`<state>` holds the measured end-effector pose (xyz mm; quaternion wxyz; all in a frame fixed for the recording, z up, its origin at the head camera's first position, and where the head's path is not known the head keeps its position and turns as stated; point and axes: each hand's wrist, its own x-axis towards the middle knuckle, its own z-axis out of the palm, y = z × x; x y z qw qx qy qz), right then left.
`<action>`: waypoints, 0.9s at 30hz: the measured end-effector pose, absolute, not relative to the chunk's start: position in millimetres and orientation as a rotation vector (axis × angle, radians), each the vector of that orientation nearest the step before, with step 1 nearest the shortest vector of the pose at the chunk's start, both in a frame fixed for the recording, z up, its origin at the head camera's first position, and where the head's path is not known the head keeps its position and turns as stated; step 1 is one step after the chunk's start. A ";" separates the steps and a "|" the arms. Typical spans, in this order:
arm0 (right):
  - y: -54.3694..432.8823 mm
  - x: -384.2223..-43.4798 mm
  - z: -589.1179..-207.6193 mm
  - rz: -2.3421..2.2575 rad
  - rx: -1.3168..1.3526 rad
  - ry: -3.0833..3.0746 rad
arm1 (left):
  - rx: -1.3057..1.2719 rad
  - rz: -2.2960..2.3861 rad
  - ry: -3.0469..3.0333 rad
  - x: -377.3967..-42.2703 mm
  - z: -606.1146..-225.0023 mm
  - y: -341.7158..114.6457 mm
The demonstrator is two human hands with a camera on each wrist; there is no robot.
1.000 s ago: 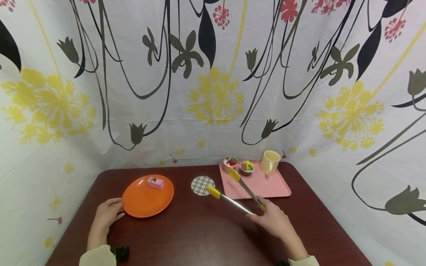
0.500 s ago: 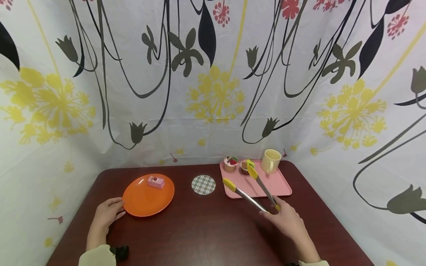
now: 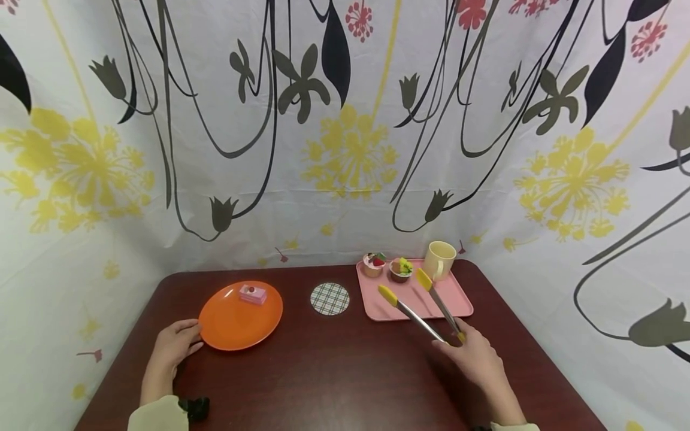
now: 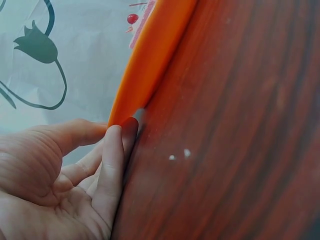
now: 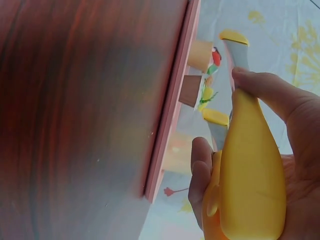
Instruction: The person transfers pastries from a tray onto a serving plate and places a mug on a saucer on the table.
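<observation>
My left hand (image 3: 173,347) pinches the rim of an orange plate (image 3: 229,326) between thumb and fingers; the left wrist view shows fingertips under the edge. A small pink cake slice (image 3: 252,294) sits on that plate. In my right hand (image 3: 474,356) I grip yellow-tipped metal tongs (image 3: 417,317), their arms spread with nothing between the tips. The tips hover over a pink tray (image 3: 458,302). On the tray stand a cupcake with a strawberry (image 3: 373,265), a cupcake with yellow topping (image 3: 401,270) and a cream mug (image 3: 439,260).
A round checked coaster (image 3: 330,299) lies on the dark wooden table (image 3: 323,377) between plate and tray. A flower-patterned cloth (image 3: 302,179) hangs behind the table and along its sides.
My right hand has moved right with the tongs, bringing their tips from near the coaster and cupcakes to over the tray. The left hand and plate have stayed in place.
</observation>
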<state>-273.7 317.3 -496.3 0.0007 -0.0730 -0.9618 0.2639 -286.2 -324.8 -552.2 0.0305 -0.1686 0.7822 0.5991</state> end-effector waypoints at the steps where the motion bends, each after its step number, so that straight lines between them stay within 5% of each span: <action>1: 318.4 -274.1 -496.9 0.829 -0.233 -3.021 | -0.519 1.849 2.409 -286.0 -552.5 -324.8; 27: 337.4 -313.3 -512.4 0.794 -0.243 -3.036 | -0.508 1.836 2.403 -285.9 -549.2 -324.6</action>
